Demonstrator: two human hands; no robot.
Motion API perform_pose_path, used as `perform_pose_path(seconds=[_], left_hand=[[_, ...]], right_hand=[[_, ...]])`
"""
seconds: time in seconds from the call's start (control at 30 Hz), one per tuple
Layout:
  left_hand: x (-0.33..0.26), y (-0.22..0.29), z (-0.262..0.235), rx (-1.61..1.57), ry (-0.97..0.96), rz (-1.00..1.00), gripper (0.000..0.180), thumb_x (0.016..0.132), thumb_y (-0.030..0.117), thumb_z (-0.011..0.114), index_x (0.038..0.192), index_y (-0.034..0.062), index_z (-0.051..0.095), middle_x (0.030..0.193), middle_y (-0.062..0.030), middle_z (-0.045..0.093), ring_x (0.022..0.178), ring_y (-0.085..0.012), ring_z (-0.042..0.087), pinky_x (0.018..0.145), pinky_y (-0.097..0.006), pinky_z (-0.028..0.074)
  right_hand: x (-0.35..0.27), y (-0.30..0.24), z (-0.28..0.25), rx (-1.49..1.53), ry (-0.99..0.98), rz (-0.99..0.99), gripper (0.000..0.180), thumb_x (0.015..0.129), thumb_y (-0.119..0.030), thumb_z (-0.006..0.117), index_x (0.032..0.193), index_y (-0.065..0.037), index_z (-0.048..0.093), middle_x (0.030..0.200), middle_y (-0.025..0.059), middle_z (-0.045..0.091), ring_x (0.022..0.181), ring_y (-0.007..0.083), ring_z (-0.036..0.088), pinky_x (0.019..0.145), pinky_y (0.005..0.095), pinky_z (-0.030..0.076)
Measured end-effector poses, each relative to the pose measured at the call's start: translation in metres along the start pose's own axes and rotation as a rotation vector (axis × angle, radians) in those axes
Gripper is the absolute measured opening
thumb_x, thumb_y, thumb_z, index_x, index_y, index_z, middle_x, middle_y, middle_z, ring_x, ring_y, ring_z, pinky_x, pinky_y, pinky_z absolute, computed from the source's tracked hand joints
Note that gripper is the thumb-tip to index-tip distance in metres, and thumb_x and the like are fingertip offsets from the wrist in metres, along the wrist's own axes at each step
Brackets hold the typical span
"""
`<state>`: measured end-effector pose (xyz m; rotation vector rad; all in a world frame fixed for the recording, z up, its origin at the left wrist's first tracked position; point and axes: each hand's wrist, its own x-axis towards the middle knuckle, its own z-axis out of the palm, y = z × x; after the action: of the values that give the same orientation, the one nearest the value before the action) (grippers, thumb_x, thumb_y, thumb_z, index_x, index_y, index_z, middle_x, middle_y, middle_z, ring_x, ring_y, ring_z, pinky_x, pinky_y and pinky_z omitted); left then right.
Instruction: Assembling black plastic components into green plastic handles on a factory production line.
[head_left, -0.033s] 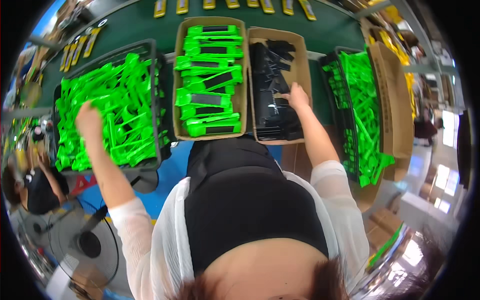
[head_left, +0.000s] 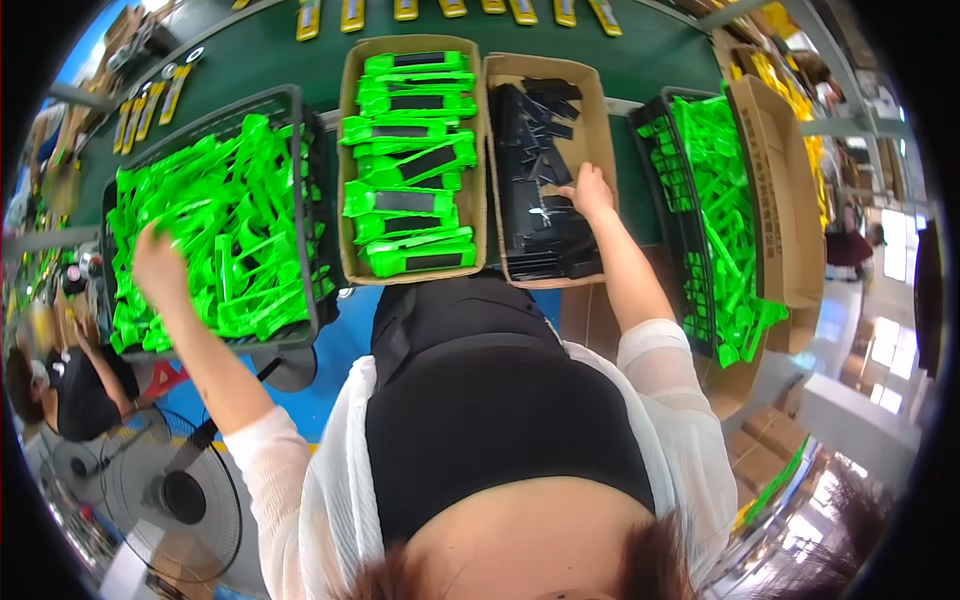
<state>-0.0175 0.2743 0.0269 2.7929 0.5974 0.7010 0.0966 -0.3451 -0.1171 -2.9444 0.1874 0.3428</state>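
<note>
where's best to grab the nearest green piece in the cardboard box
Probably by its left end, from above: the nearest green piece lies crosswise, right end close to the cardboard box wall, left end with more room

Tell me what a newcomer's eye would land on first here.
Most likely the bright green plastic parts, heaped in the black crate at left, with the blurred left hand over them. Next, the green pieces with dark panels stacked in the middle cardboard box, then the black pieces in the box to its right, where the right hand reaches in.
</note>
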Motion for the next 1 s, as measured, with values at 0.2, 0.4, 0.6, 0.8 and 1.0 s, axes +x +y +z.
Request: perform_pose_path(seconds=[0.2, 0.4, 0.6, 0.8, 1.0], left_hand=[[-0.055, 0.063, 0.013, -1.483, -0.104, -0.572, 0.03, 0.084, 0.005, 0.056, 0.112, -0.0018, 0.05, 0.103, -0.0106, 0.058, 0.085, -0.0191, 0.058, 0.074, -0.029, 0.051], [-0.108, 0.178, 0.05, -1.75, -0.546, -0.814, 0.031, 0.083, 0.009, 0.058, 0.111, -0.0018, 0.05, 0.088, -0.007, 0.059, 0.077, -0.0164, 0.059, 0.069, -0.028, 0.052], [-0.106, 0.211, 0.051, -1.726, -0.718, -0.811, 0.029, 0.083, 0.012, 0.059, 0.109, 0.0002, 0.052, 0.089, -0.0049, 0.059, 0.074, -0.0128, 0.058, 0.066, -0.024, 0.051], [-0.114, 0.235, 0.039, -1.754, -0.77, -0.835, 0.03, 0.086, 0.02, 0.056, 0.106, -0.0006, 0.052, 0.084, -0.0073, 0.058, 0.073, -0.0187, 0.059, 0.067, -0.031, 0.05], [-0.11, 0.257, 0.041, -1.446, -0.961, -0.53, 0.024, 0.084, 0.008, 0.056, 0.106, -0.0018, 0.057, 0.088, -0.0063, 0.059, 0.066, -0.0127, 0.059, 0.056, -0.025, 0.045]], right_hand=[[0.004, 0.028, 0.0, 0.087, -0.114, -0.046, 0.044, 0.067, -0.019, 0.072, 0.099, 0.001, 0.05, 0.103, 0.0207, 0.051, 0.101, 0.0366, 0.051, 0.083, 0.0411, 0.043], [0.014, 0.037, 0.004, 0.103, 0.068, -0.075, 0.027, 0.073, -0.019, 0.066, 0.089, -0.001, 0.055, 0.091, 0.0191, 0.058, 0.091, 0.0348, 0.055, 0.077, 0.0395, 0.045], [0.013, -0.007, 0.005, 0.21, -0.052, 0.227, 0.053, 0.069, -0.038, 0.069, 0.099, 0.003, 0.055, 0.094, 0.0236, 0.06, 0.092, 0.0372, 0.057, 0.082, 0.0395, 0.045], [-0.023, -0.011, -0.036, 0.759, -0.028, 0.065, 0.024, 0.083, -0.024, 0.058, 0.087, -0.002, 0.053, 0.075, 0.0086, 0.061, 0.07, 0.0187, 0.061, 0.054, 0.0263, 0.049], [-0.097, -0.072, -0.127, 1.185, -0.391, -0.253, 0.013, 0.082, -0.01, 0.061, 0.078, -0.002, 0.051, 0.059, 0.0027, 0.056, 0.042, 0.0035, 0.047, 0.036, 0.0159, 0.034]])
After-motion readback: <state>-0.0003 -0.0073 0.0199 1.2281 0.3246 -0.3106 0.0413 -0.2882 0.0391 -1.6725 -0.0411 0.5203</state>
